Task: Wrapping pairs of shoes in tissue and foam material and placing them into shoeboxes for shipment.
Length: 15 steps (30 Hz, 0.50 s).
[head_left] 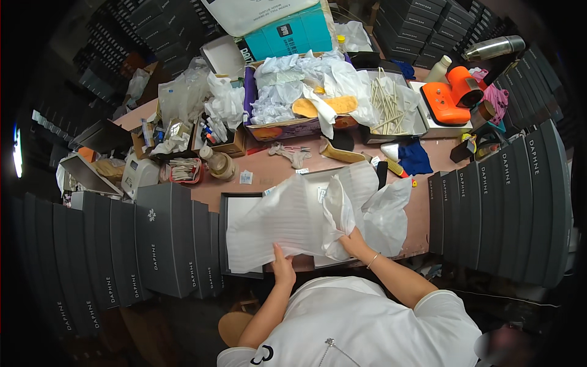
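Observation:
A thin, ribbed white packing sheet [278,214] spreads over the pale lining of a grey shoe box [231,207] and across the middle of the table. My left hand [282,267] pinches its lower edge, thumb on top. Farther right, my right hand [354,243] is closed on a crumpled white paper bundle [338,211]; whatever lies inside it is hidden. More loose white paper [389,214] fans out to the right of that hand. Beneath the paper, the rim of a second box partly shows.
Dark grey shoe boxes stand in rows at left [162,238] and right [513,202]. Behind the paper are an insole [339,151], a yellow brush [396,168] and a blue cloth [415,159]. Farther back stand a paper-filled carton [287,129], a stick-filled box [391,104] and an orange device [445,101].

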Each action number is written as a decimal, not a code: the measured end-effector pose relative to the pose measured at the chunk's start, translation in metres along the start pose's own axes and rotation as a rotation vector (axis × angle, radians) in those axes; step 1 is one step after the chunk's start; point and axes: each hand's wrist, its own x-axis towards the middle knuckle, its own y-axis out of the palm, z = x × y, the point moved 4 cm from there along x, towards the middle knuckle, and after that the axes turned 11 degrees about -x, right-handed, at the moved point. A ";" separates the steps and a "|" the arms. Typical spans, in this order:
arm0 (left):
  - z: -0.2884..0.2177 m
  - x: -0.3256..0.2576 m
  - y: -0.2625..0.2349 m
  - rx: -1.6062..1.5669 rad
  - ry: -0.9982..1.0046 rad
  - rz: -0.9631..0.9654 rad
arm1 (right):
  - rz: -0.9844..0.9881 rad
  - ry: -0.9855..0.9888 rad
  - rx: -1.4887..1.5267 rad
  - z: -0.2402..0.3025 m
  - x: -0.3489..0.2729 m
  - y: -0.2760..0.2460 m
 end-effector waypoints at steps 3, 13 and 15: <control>0.000 0.001 0.014 0.181 -0.017 -0.027 | 0.067 0.013 -0.126 0.020 0.012 0.014; 0.010 -0.054 0.002 1.159 0.240 0.849 | 0.128 -0.010 -0.514 -0.011 0.018 0.056; 0.012 -0.051 0.013 1.013 0.258 1.141 | 0.293 0.044 -0.784 -0.037 0.032 0.081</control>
